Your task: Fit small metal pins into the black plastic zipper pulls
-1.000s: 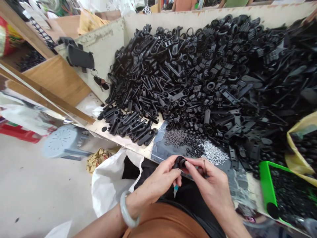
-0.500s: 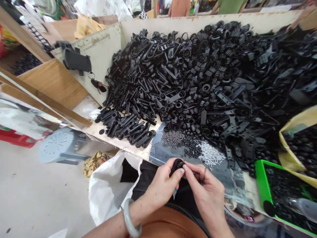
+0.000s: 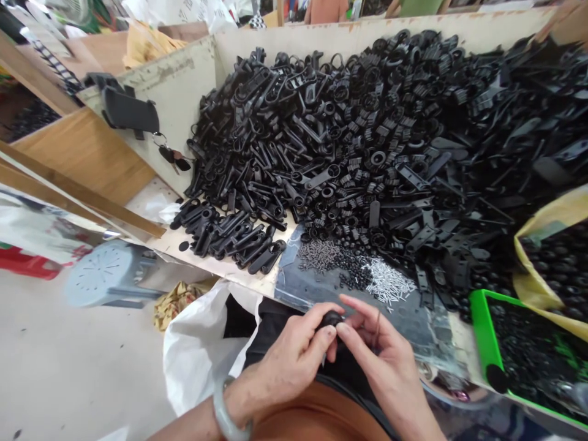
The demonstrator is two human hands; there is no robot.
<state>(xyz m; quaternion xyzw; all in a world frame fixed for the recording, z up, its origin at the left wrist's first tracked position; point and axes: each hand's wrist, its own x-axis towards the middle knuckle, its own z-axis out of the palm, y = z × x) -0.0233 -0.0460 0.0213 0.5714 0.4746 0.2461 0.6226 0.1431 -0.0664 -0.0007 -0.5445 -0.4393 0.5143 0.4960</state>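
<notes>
Between thumb and fingers, my left hand (image 3: 294,349) grips a small, rounded black plastic part (image 3: 332,318); most of it is hidden by the fingers. My right hand (image 3: 383,349) is at the part's right side, its thumb tip against it and its index finger lifted and curved over. Whether a smaller piece sits in the right fingertips cannot be seen. Just beyond the hands, on a dark grey mat (image 3: 298,285), lie grey-brown pins (image 3: 319,254), tiny black pieces (image 3: 353,272) and silvery metal pins (image 3: 389,280).
A large heap of black plastic parts (image 3: 340,135) fills the walled bench. Long black parts (image 3: 229,236) lie in a row at its front left. A green tray (image 3: 480,331) and a yellow-rimmed sack (image 3: 528,245) stand at right. Below left are a white bag (image 3: 188,361) and a stool (image 3: 98,275).
My right index finger has lifted and the right fingers have spread somewhat. My left hand has turned over the black part, covering more of it. The view has shifted slightly.
</notes>
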